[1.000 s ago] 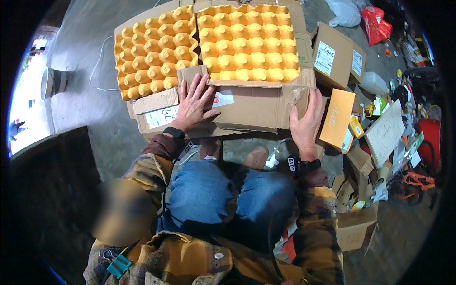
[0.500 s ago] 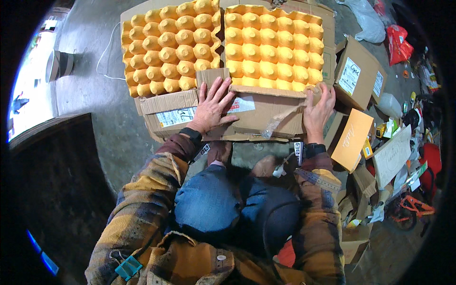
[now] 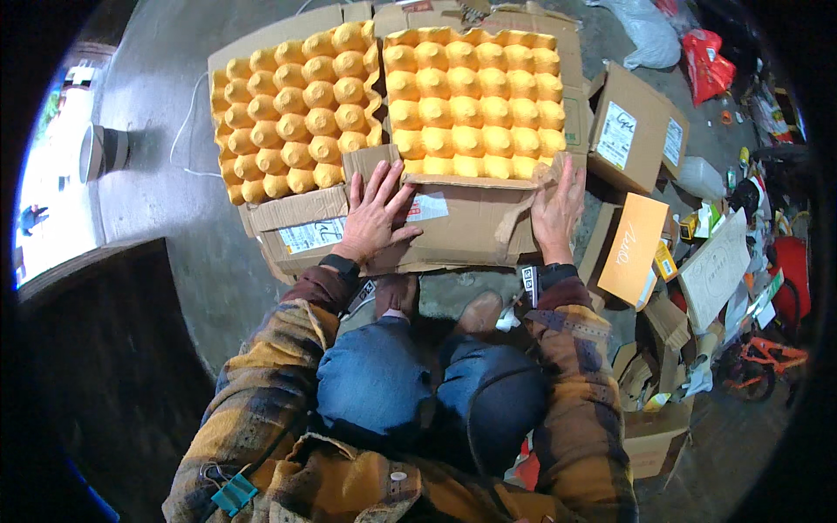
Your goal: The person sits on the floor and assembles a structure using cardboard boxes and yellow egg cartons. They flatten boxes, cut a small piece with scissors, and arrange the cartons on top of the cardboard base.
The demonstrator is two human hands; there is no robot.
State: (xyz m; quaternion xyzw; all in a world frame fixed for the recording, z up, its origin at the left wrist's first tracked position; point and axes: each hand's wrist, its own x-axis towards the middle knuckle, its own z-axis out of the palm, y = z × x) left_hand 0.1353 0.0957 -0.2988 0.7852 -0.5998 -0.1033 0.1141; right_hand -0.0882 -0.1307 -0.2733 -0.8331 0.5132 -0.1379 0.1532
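- Flat brown corrugated cardboard (image 3: 475,222), creased, on the floor right in front of the person's knees; near part under both hands.
- Left hand (image 3: 375,220): released, fingers spread, palm down on the cardboard, fingertips at a small brown flap (image 3: 370,160).
- Right hand (image 3: 556,209): at the cardboard's near right corner, fingers bent and pointing away; a crumpled translucent strip (image 3: 507,225), tape-like, runs from beside it. Cannot tell if the strip is pinched.
- White printed label (image 3: 307,236) on the cardboard, left of left hand; red-and-white label (image 3: 430,206) just right of that hand.
- Two yellow moulded-pulp egg trays, bumps up, side by side on the cardboard beyond the hands: left tray (image 3: 295,113) tilted, right tray (image 3: 475,103) squarer, narrow gap between.
- Right of the cardboard: brown carton (image 3: 647,146) with white label; orange rectangular box (image 3: 635,237) nearer the person.
- Farther right: translucent plastic jug (image 3: 700,179), red plastic bag (image 3: 706,65), whitish plastic bag (image 3: 649,37).
- Far left: dark-and-white striped cylinder (image 3: 114,150) on grey floor (image 3: 161,96).
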